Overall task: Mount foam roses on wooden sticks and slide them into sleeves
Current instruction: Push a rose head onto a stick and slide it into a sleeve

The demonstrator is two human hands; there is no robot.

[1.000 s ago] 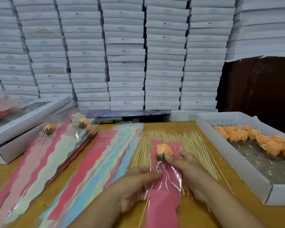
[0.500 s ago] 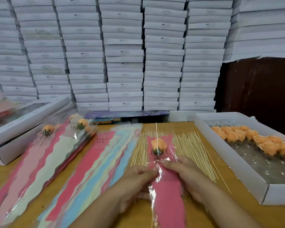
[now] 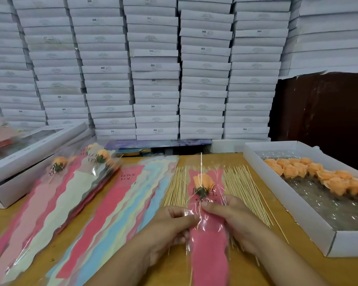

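Rose (image 3: 204, 181) slid deeper, above fingers (image 3: 210, 204)

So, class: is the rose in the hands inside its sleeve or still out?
Inside. The rose lies behind the clear film of the pink sleeve, over its "LOVE YOU" print, with both hands pinching the sleeve below it.

Orange foam rose (image 3: 204, 181) on stick (image 3: 199, 210), inside upright pink sleeve (image 3: 208, 240)
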